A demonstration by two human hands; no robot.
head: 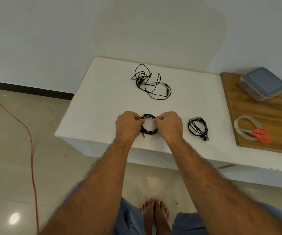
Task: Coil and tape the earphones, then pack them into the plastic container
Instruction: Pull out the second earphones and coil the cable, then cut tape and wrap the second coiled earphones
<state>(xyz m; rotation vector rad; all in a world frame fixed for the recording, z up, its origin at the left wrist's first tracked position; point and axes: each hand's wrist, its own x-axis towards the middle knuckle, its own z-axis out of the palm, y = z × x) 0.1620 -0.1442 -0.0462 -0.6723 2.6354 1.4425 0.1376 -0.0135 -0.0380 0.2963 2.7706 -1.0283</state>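
Item 1, coil (148, 131): black earphone cable wound into a ring, lying near the front edge of the white table (92, 106). Its plug sticks out at the lower left, pointing toward the front edge.

Item 2, left hand (128, 125): fingers curled, pinching the left side of the coil; thumb and fingertips close on the cable strands.

Item 3, right hand (169, 126): fingers curled, pinching the right side of the coil at its upper edge. Both hands grip the same ring from opposite sides, knuckles up.

Item 4, taped coil (197, 127): second black earphone set, wound, with a pale strip across its top; lies on the table just right of the right hand, not touching it. Earbuds rest at its lower right.

Item 5, loose earphones (149, 82): third set, uncoiled and tangled, toward the back of the table, well apart from the hands; plug and inline remote lie at its right.

Item 6, board (255, 119): wooden, on the right end of the table.

Item 7, container (262, 83): clear plastic, grey-blue lid on, at the back of the board.

Item 8, tape (246, 127): clear roll, flat on the front of the board.

Item 9, scissors (257, 134): orange handles, lying across the roll, handles to the right.

Item 10, red cord (30, 141): runs along the tiled floor at left
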